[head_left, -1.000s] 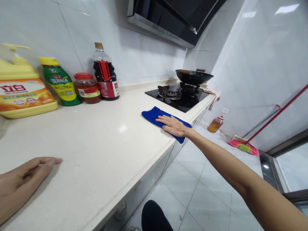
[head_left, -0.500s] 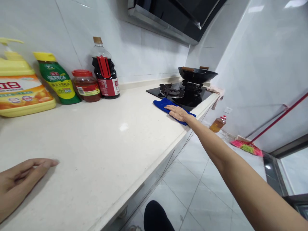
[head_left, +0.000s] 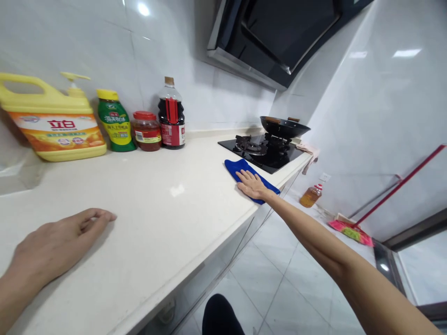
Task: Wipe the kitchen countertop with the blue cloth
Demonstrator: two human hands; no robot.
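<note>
My right hand (head_left: pixel 252 185) lies flat, fingers stretched out, pressing a blue cloth (head_left: pixel 234 166) onto the pale countertop (head_left: pixel 157 195) just in front of the black gas hob (head_left: pixel 265 156). My arm reaches far across to it. My left hand (head_left: pixel 57 244) rests on the countertop near its front edge, fingers loosely curled with their tips on the surface, and nothing shows in it.
A yellow detergent jug (head_left: pixel 56 125), green bottle (head_left: pixel 115 122), red-lidded jar (head_left: pixel 146 131) and dark sauce bottle (head_left: pixel 171 116) stand along the tiled wall. A black wok (head_left: pixel 283 125) sits on the hob under the hood. On the floor: an oil bottle (head_left: pixel 310 195) and a red-handled broom (head_left: pixel 352 228).
My right hand slid the blue cloth toward the hob, then back a little toward the counter edge. The camera view shifted right and up; my left hand stayed resting on the countertop.
</note>
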